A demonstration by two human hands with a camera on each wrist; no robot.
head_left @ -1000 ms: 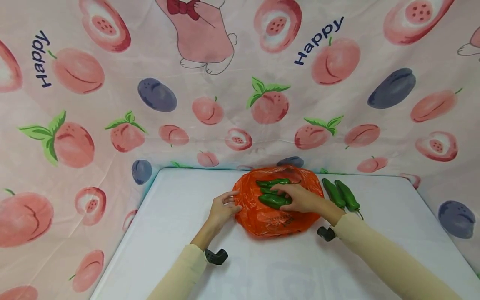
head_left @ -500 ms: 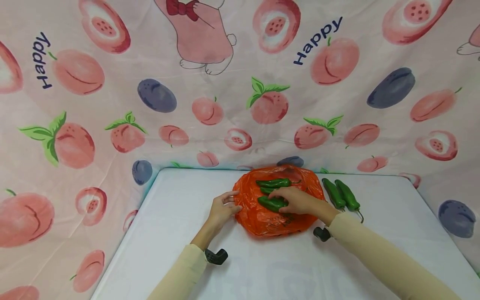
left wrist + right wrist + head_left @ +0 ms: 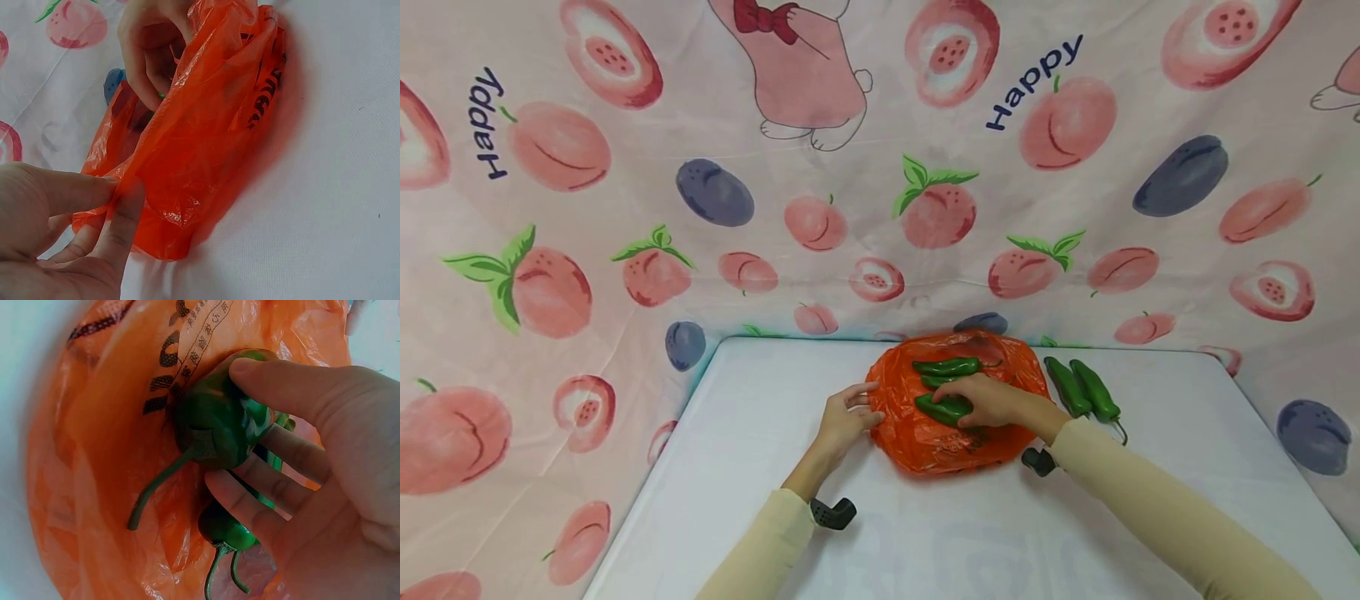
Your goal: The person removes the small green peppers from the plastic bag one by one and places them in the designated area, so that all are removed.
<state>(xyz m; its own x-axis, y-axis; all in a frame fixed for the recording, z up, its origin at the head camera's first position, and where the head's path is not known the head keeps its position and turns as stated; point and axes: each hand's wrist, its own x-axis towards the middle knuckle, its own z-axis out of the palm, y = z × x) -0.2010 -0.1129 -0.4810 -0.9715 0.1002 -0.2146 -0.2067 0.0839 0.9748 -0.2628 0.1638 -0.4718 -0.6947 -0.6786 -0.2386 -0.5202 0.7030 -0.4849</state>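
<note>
An orange-red plastic bag [image 3: 917, 450] lies spread wide at the back middle of the table, several green peppers inside. My left hand [image 3: 842, 423] pinches the bag's left edge between thumb and fingers, plainly seen in the left wrist view. Inside the bag's mouth, my right hand [image 3: 996, 402] holds a green pepper [image 3: 209, 419], thumb on one side and fingers on the other. The stem of that pepper points away from the palm. Just behind it lies another green pepper [image 3: 951, 367], and the fingers partly hide one between them.
Two green peppers [image 3: 1067, 387] lie side by side on the white table [image 3: 925, 533], right of the bag. A fruit-print cloth [image 3: 850, 183] hangs behind and along the left. Black wrist cameras [image 3: 833, 513] stick out beneath both sleeves.
My right hand has shifted slightly left and toward me within the bag, the pepper it holds going slightly left too. My left hand stays at the bag's edge.
</note>
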